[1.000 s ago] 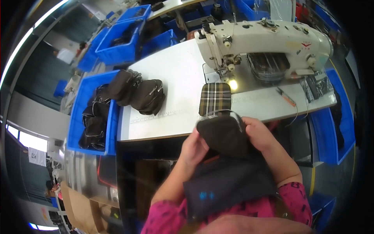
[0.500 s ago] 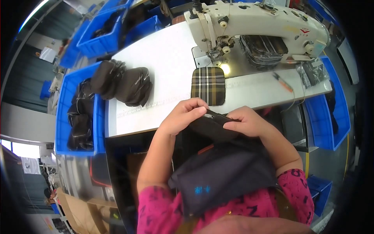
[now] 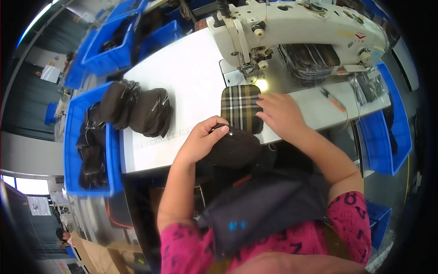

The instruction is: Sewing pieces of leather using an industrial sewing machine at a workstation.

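My left hand [image 3: 205,139] grips a dark brown fabric piece with a zipper [image 3: 237,150] below the table's front edge. My right hand [image 3: 278,112] has let its fingers spread over the right side of a rounded plaid fabric piece [image 3: 238,104], which lies flat in front of the sewing machine's needle and presser foot [image 3: 248,71]. Under the machine arm is a stack of plaid pieces [image 3: 308,59]. An orange-handled thread snipper [image 3: 336,103] lies to the right of my right hand.
The white table [image 3: 178,73] carries piles of brown pieces [image 3: 148,112] at left, beside a blue bin [image 3: 72,160] of similar pieces. The machine body [image 3: 315,23] spans the back right. Another blue bin [image 3: 383,141] stands at right, clear bags [image 3: 369,84] near it. A person [image 3: 64,235] appears at lower left.
My right hand has left the brown piece and moved up onto the plaid piece. My left hand has shifted slightly left, still gripping the brown piece.
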Tool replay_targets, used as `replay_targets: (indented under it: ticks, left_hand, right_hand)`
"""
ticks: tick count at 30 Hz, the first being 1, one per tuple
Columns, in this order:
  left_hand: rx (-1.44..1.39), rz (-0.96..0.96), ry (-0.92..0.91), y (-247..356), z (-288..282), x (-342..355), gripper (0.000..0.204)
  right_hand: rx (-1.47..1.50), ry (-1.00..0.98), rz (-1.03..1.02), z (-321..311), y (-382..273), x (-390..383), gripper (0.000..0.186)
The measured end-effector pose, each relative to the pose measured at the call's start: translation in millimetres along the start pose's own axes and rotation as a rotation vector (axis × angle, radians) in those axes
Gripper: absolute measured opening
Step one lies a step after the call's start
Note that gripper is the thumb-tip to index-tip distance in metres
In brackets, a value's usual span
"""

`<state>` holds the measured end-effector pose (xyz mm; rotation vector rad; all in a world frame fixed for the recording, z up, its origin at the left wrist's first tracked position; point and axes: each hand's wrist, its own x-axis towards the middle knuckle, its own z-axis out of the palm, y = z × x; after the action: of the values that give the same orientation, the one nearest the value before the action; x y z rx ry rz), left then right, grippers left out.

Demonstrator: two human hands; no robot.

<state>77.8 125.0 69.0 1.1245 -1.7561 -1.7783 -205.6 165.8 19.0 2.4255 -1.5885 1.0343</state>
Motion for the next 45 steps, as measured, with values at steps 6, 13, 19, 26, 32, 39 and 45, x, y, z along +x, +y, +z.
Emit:
replay_targets:
  ticks: [6, 13, 19, 26, 32, 39, 45]
  left_hand:
    - [0.073, -0.021, -0.234, 39.6, -40.0, 25.5, 0.019]
    - [0.705, 0.065, -0.190, 60.9, -35.1, 107.8, 0.017]
    - [0.569, 0.053, -0.049, 22.1, -27.5, 140.7, 0.014]
    - [0.692, 0.121, -0.028, 27.2, -25.3, 137.3, 0.013]
    - [0.843, 0.294, 0.047, 19.9, -19.3, 135.7, 0.013]
    - [0.876, 0.220, 0.077, 19.7, -8.9, 133.0, 0.014]
    - [1.047, 0.243, 0.131, 19.2, -8.7, 131.8, 0.016]
  right_hand:
    - [-0.099, -0.358, -0.132, 24.0, 15.2, 19.5, 0.070]
    - [-0.140, -0.467, -0.362, 19.8, 17.8, 50.5, 0.063]
    - [-0.125, -0.419, -0.469, 27.7, 33.5, 57.0, 0.044]
    - [-0.048, -0.026, -0.669, 26.3, 36.2, 61.2, 0.020]
    - [-0.197, -0.060, -0.754, 12.7, 26.5, 45.8, 0.033]
    - [-0.220, -0.180, -0.763, 6.1, 25.1, 34.9, 0.035]
    - [-0.202, -0.162, -0.778, 2.9, 26.5, 36.4, 0.036]
